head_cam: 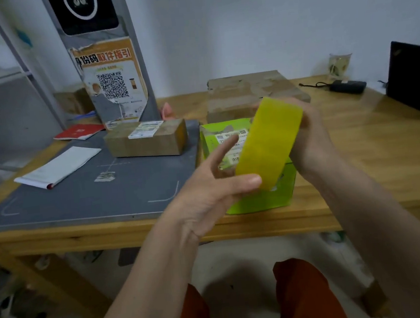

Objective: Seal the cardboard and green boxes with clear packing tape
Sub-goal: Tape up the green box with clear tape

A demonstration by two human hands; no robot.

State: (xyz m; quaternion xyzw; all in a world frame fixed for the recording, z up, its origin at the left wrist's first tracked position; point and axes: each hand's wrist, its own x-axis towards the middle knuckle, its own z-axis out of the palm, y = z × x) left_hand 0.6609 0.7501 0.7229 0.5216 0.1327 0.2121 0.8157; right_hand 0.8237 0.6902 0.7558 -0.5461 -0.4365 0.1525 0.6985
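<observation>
hands: both raised over the near edge of the surface, working the tape roll (269, 142) between them. right hand (307, 135) wraps the far side of the roll, fingers curled round it. left hand (214, 184) has its thumb on the roll's near lower edge, other fingers spread, index pointing up; looks like it's hunting for the tape end, can't confirm.
tape roll: reads yellowish as a stack, held in the air just above the green box, tilted. no strip visibly pulled out.
green box (254, 195): on the surface at the near edge, right of the grey mat, directly under the hands. printed label on top. partly hidden, can't tell if any tape is on it.
small cardboard box (147, 139): on the far right part of the grey mat (90, 187), white label on top, flaps look down. fresh tape not discernible.
large cardboard box (251, 95): further back, behind the green box, worn top with old tape patches.
progress: my read is early, still prepping tape; no box shows a new seal. sealing left on all boxes, probably green first.
counts: tape roll 1; green box 1; cardboard boxes 2 on the surface, maybe a third on the far left shelf, blurry; hands 2.
other: white booklet (57, 167) on the mat's left; red booklet (79, 131) beyond; scanner stand with QR poster (113, 86) far; laptop (415, 80) far right; glass (339, 65) by the wall.
</observation>
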